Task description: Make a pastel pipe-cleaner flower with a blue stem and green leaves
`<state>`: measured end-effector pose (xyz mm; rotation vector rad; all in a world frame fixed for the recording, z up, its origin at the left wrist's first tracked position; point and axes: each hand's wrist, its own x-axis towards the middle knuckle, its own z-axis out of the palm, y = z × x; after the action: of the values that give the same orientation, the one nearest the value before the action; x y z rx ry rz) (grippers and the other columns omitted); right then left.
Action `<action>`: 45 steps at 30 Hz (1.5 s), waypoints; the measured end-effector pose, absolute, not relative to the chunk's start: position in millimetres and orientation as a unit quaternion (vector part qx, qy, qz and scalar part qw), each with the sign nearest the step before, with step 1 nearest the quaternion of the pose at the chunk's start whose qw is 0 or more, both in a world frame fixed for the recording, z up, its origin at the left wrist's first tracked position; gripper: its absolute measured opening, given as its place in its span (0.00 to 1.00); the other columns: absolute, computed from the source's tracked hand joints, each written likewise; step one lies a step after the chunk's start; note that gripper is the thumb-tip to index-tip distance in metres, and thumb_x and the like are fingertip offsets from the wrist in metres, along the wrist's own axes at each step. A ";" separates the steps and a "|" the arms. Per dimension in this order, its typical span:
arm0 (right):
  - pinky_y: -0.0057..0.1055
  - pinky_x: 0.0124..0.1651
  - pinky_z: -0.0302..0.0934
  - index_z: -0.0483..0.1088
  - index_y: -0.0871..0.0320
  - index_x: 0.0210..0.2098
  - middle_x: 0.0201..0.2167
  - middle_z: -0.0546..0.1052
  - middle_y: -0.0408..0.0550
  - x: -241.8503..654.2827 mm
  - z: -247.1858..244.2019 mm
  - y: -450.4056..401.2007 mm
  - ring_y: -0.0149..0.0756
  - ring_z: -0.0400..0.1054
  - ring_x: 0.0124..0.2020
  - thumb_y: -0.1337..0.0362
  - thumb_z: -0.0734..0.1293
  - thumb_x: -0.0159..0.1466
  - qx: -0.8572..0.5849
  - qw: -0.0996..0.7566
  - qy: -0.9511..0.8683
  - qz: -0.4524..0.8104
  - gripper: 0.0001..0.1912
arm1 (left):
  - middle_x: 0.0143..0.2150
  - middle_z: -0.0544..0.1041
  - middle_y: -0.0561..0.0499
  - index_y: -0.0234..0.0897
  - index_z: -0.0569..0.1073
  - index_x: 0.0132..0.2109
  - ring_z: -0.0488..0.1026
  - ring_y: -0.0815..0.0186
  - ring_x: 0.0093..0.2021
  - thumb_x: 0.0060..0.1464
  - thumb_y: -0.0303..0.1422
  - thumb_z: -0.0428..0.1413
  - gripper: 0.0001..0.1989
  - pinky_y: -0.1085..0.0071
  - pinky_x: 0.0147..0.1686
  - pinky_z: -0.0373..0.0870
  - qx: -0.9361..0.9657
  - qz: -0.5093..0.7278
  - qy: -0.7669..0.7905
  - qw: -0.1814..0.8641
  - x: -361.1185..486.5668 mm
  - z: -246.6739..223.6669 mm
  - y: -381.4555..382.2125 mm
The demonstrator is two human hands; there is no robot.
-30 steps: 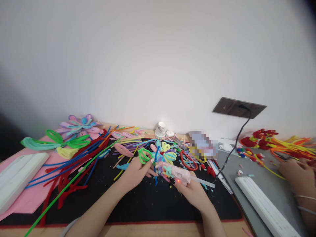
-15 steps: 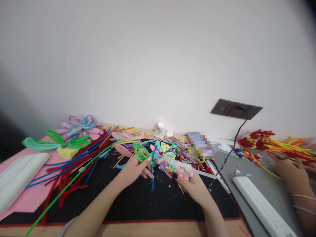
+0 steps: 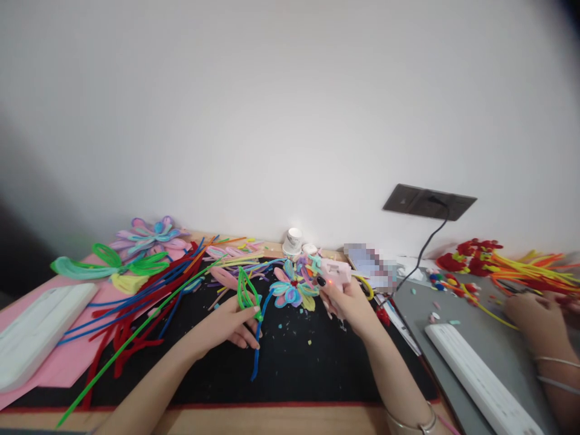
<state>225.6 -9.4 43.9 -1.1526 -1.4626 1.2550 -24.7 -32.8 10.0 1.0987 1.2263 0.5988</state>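
My left hand (image 3: 231,326) is closed on the blue stem (image 3: 257,344) of a pipe-cleaner flower. The green looped pipe-cleaner leaf (image 3: 247,290) stands up at its fingertips beside the stem. The flower head (image 3: 293,287), with pastel petals and a red centre, tilts to the right over the black mat. In my right hand (image 3: 347,302) is a pink hot glue gun (image 3: 334,270), its small light glowing orange. The gun's nozzle end points left, above and behind the flower head; whether it touches a petal I cannot tell.
Red and blue pipe cleaners (image 3: 136,308) and a green-leafed piece (image 3: 113,266) lie left, near a white box (image 3: 40,332). A paper cup (image 3: 293,240) stands at the wall. Right are a cable (image 3: 426,248), a white strip (image 3: 480,374) and another person's hand (image 3: 537,320).
My left hand has moved left and slightly down with the flower, turning its head into view. The glue gun has risen away from the leaf and stem.
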 end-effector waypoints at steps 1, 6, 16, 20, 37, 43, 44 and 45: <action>0.21 0.14 0.45 0.59 0.58 0.24 0.14 0.61 0.36 223.1 41.0 -6.5 0.22 0.51 0.12 0.57 0.63 0.58 -0.463 0.441 -0.584 0.500 0.13 | 0.30 0.75 0.50 0.36 0.61 0.41 0.78 0.61 0.27 0.50 0.49 0.53 0.21 0.75 0.23 0.68 0.483 0.257 0.538 0.641 -26.0 9.5 -33.7; 0.22 0.13 0.42 0.58 0.58 0.18 0.11 0.60 0.37 214.8 28.4 -3.5 0.23 0.51 0.11 0.60 0.62 0.58 -0.493 0.435 -0.589 0.470 0.14 | 0.30 0.76 0.48 0.36 0.61 0.42 0.78 0.61 0.27 0.50 0.49 0.51 0.21 0.74 0.24 0.69 0.475 0.247 0.565 0.627 -29.2 7.9 -33.8; 0.22 0.13 0.43 0.59 0.58 0.19 0.12 0.60 0.38 220.4 18.3 -1.0 0.23 0.51 0.11 0.57 0.62 0.59 -0.472 0.467 -0.581 0.471 0.16 | 0.28 0.76 0.51 0.37 0.62 0.39 0.76 0.66 0.24 0.49 0.49 0.53 0.20 0.77 0.20 0.66 0.482 0.259 0.600 0.583 -38.3 5.0 -28.9; 0.22 0.13 0.43 0.58 0.58 0.19 0.12 0.60 0.37 220.3 18.5 -0.9 0.23 0.51 0.11 0.57 0.62 0.59 -0.479 0.464 -0.579 0.469 0.16 | 0.29 0.76 0.50 0.36 0.63 0.38 0.75 0.68 0.23 0.48 0.49 0.54 0.20 0.78 0.20 0.65 0.475 0.271 0.607 0.577 -42.7 5.0 -30.5; 0.23 0.13 0.43 0.59 0.57 0.20 0.11 0.60 0.37 223.7 22.4 -1.5 0.24 0.51 0.11 0.57 0.63 0.57 -0.492 0.450 -0.584 0.463 0.15 | 0.17 0.72 0.52 0.37 0.68 0.22 0.68 0.66 0.14 0.46 0.49 0.54 0.19 0.74 0.15 0.59 0.635 0.201 0.637 0.388 -66.5 28.8 -31.3; 0.23 0.13 0.45 0.60 0.58 0.21 0.12 0.62 0.38 226.7 17.2 0.7 0.24 0.52 0.11 0.56 0.63 0.58 -0.477 0.460 -0.580 0.474 0.14 | 0.31 0.76 0.50 0.41 0.76 0.35 0.71 0.62 0.29 0.49 0.40 0.53 0.11 0.70 0.30 0.65 0.751 0.249 0.564 0.237 -57.5 58.2 -15.8; 0.23 0.13 0.44 0.60 0.58 0.21 0.11 0.62 0.38 227.0 15.9 0.7 0.24 0.52 0.11 0.56 0.63 0.58 -0.477 0.460 -0.580 0.473 0.14 | 0.36 0.76 0.49 0.42 0.76 0.37 0.71 0.60 0.34 0.49 0.37 0.53 0.10 0.69 0.35 0.65 0.781 0.231 0.540 0.213 -53.2 56.1 -10.4; 0.23 0.13 0.44 0.60 0.58 0.21 0.11 0.62 0.38 227.2 14.8 0.7 0.24 0.52 0.11 0.57 0.63 0.58 -0.479 0.462 -0.580 0.469 0.14 | 0.40 0.75 0.48 0.42 0.77 0.39 0.71 0.59 0.38 0.48 0.34 0.54 0.11 0.67 0.39 0.64 0.807 0.203 0.520 0.192 -48.9 52.1 -4.5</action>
<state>227.2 0.7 14.8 -1.1791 -1.4269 1.1542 -48.9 -4.5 52.1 2.2645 1.4603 0.5705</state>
